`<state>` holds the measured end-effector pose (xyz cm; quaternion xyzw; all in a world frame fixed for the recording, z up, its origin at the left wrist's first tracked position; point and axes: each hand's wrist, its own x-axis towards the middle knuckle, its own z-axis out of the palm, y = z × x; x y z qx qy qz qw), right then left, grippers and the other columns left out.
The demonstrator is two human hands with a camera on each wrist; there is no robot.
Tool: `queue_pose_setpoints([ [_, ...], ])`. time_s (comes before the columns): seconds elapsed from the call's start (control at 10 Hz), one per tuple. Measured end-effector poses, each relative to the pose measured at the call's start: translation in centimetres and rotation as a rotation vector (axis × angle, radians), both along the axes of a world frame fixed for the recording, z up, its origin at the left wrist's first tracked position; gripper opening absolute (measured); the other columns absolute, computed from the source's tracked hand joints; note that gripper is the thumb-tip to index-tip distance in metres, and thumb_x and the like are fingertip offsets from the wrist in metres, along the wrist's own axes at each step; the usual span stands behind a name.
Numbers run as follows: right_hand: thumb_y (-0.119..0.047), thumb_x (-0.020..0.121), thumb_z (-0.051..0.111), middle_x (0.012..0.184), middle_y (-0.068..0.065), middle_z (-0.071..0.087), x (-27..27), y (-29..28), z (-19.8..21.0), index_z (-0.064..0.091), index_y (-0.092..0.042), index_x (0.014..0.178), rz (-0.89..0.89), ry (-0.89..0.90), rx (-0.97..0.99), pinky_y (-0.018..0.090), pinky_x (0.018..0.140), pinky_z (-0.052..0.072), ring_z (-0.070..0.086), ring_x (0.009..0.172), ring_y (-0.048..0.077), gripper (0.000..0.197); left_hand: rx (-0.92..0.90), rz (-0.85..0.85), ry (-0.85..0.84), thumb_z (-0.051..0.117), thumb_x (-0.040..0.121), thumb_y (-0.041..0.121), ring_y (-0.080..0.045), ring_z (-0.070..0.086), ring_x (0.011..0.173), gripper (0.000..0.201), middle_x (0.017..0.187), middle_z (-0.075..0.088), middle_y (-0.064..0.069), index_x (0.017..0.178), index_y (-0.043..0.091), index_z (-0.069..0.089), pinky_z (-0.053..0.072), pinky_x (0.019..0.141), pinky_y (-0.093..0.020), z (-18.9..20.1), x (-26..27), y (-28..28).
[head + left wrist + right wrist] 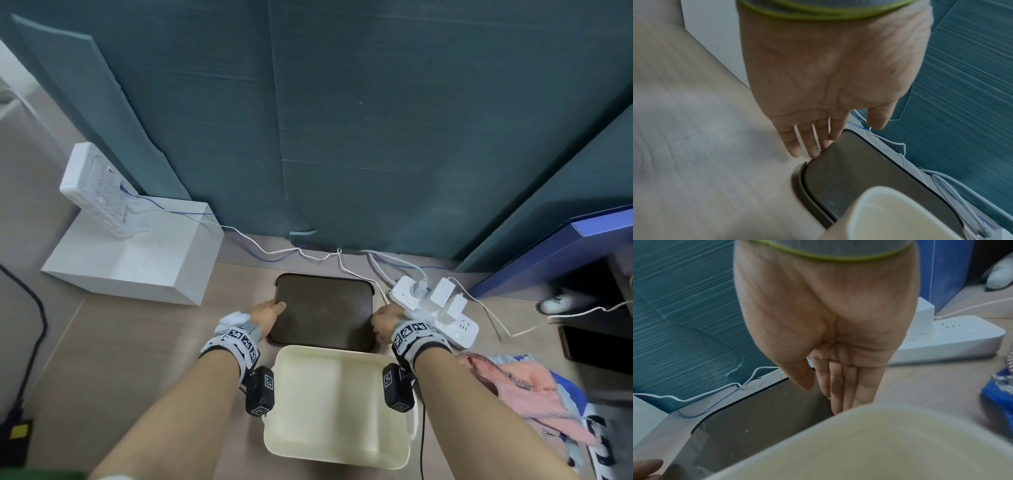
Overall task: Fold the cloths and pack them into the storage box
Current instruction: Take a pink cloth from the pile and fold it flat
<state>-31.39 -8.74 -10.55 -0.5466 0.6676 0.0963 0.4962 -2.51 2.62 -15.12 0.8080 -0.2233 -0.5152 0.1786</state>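
A dark brown flat lid [322, 311] lies on the wooden table just beyond the empty cream storage box [339, 404]. My left hand [274, 315] is at the lid's left edge: straight fingers [813, 151] touch the rim of the lid [859, 178] and the thumb hovers over its top. My right hand [385, 323] is at the right edge, and its straight fingers [840, 386] reach down beside the lid [756, 415]. The box rim [879, 443] hides their tips. A heap of pink and blue cloths [513, 387] lies to the right of the box.
A white power strip [442, 308] with plugged adapters sits just right of my right hand, and thin cables [308, 255] run behind the lid. A white box [137, 260] with a white device [96, 188] stands at back left. Teal panels [342, 137] close off the back.
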Motion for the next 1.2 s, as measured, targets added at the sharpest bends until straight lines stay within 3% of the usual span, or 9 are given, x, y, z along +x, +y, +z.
queue_pose_setpoints([
  [0.1,-0.007,0.102,0.052,0.131,0.021,0.063,-0.4,0.9,1.9,0.057,0.004,0.137,0.068,0.021,-0.043,0.019,0.057,0.041,0.052,0.096,0.022,0.038,0.03,-0.041,-0.093,0.057,0.099,0.04,-0.033,0.053,0.13,0.056,0.144,0.055,-0.011,0.145,0.01,0.049,0.038,0.112,-0.037,4.6,-1.3,0.9],
  [0.4,-0.022,0.097,0.059,0.133,0.018,0.064,-4.8,5.6,6.5,0.064,-0.002,0.132,0.123,0.165,-0.167,0.035,0.093,0.047,0.061,0.121,0.034,0.04,0.061,-0.192,-0.168,0.06,0.097,0.031,-0.023,0.063,0.078,0.028,0.095,0.067,-0.009,0.11,0.007,0.069,0.046,0.069,-0.029,10.1,-4.5,7.1],
  [0.5,-0.037,0.089,0.057,0.113,0.011,0.069,-6.7,8.1,7.4,0.066,-0.014,0.118,0.147,0.281,-0.2,0.034,0.089,0.051,0.063,0.093,0.025,0.038,0.086,-0.217,-0.23,0.058,0.095,0.021,-0.025,0.062,0.074,0.019,0.087,0.065,-0.009,0.098,0.007,0.071,0.048,0.067,-0.028,10.8,-5.7,10.0],
  [0.6,-0.055,0.07,0.055,0.107,0.008,0.07,-8.7,8.2,4.1,0.065,-0.02,0.11,0.174,0.372,-0.133,0.035,0.084,0.051,0.065,0.09,0.027,0.054,0.062,-0.234,-0.258,0.056,0.097,0.014,-0.021,0.057,0.067,0.015,0.095,0.065,-0.013,0.104,0.008,0.068,0.048,0.057,-0.023,11.2,-6.4,11.8],
  [0.7,-0.055,0.037,0.048,0.084,0.01,0.077,-10.9,4.1,-7.0,0.071,-0.017,0.094,0.201,0.347,-0.086,0.054,0.078,0.059,0.075,0.078,0.033,0.072,0.06,-0.247,-0.331,0.052,0.102,0.027,-0.025,0.061,0.076,0.033,0.107,0.072,-0.017,0.114,0.002,0.069,0.047,0.059,-0.026,11.8,-7.3,12.9],
  [0.8,-0.043,0.045,0.062,0.063,0.004,0.075,-10.3,7.2,-3.1,0.073,-0.009,0.076,0.21,0.251,0.065,0.041,0.071,0.065,0.077,0.065,0.024,0.047,0.077,-0.229,-0.44,0.048,0.093,0.053,-0.026,0.071,0.076,0.039,0.082,0.073,-0.001,0.096,0.022,0.071,0.055,0.068,-0.028,11.6,-8.3,14.4],
  [0.9,-0.021,0.096,0.06,0.037,-0.008,0.058,-9.3,11.7,5.0,0.06,-0.015,0.072,0.16,0.124,-0.027,0.014,0.041,0.046,0.06,0.033,0.008,0.025,0.064,-0.218,-0.526,0.045,0.095,0.055,-0.022,0.065,0.068,0.035,0.074,0.068,0.0,0.09,0.027,0.066,0.052,0.067,-0.027,11.7,-9.1,15.3],
  [1.0,-0.017,0.101,0.055,0.036,0.002,0.056,-9.2,11.6,6.5,0.06,-0.005,0.068,0.137,0.084,-0.095,0.015,0.035,0.037,0.051,0.025,0.015,0.035,0.0,-0.187,-0.568,0.046,0.1,0.044,-0.024,0.063,0.071,0.031,0.077,0.066,-0.001,0.099,0.021,0.068,0.045,0.065,-0.027,13.1,-9.5,15.1],
  [1.2,-0.012,0.098,0.055,0.074,0.017,0.061,-6.9,8.0,8.0,0.062,0.005,0.097,0.04,-0.071,-0.211,0.038,0.06,0.054,0.059,0.059,0.028,0.018,-0.237,0.001,-0.439,0.053,0.101,0.019,-0.02,0.059,0.067,0.025,0.103,0.07,-0.008,0.125,0.02,0.057,0.04,0.057,-0.026,15.5,-8.6,13.1],
])
